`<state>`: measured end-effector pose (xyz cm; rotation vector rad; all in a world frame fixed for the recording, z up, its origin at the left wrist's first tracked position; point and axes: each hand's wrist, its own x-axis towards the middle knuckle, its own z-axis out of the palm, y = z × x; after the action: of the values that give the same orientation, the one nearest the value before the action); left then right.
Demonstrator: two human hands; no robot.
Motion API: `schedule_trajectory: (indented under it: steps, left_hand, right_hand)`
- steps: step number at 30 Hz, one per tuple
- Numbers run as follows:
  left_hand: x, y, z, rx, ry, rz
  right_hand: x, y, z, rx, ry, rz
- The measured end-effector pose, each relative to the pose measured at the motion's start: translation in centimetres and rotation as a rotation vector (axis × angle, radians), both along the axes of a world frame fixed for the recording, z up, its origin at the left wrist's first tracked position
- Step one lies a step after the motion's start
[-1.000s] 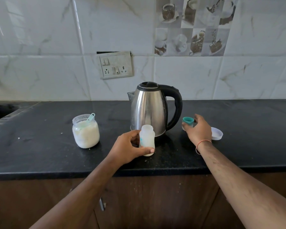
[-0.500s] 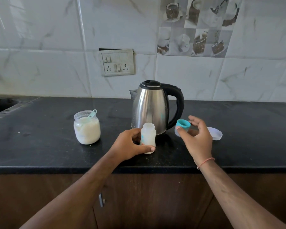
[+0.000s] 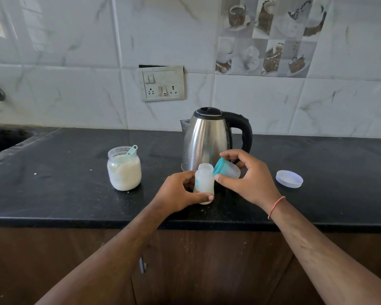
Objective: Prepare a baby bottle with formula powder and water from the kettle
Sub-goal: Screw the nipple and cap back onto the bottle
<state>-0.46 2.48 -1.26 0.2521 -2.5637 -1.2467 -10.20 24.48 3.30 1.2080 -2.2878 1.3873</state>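
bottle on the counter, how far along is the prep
Done, it seems: the bottle stands open with white contents inside, the powder jar is open with its scoop in it, and the jar lid lies aside. In hand: the left hand steadies the bottle while the right hand brings the teal-ringed cap, tilted, to its mouth. Left: seating the cap.

My left hand [image 3: 180, 192] grips the open baby bottle [image 3: 204, 183] upright on the counter [image 3: 53, 194]. My right hand [image 3: 248, 177] holds the teal-ringed cap [image 3: 225, 170] tilted beside its mouth. The kettle [image 3: 209, 139] stands just behind, the powder jar [image 3: 124, 170] left.
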Motion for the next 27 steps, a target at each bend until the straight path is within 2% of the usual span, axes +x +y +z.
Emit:
schedule_trajectory:
  steps: [4,12,27]
  left_hand:
    - [0.0,0.0,-0.1,0.009,0.008,-0.012]
    - [0.1,0.0,0.0,0.022,0.004,-0.021]
    - [0.0,0.1,0.1,0.042,0.009,-0.033]
  right_hand:
    - [-0.5,-0.5,0.7,-0.001,-0.040,0.039]
    - [-0.9,-2.5,1.1,-0.089,-0.286,0.177]
    - [-0.4,-3.3,-1.1,-0.071,-0.253,0.189]
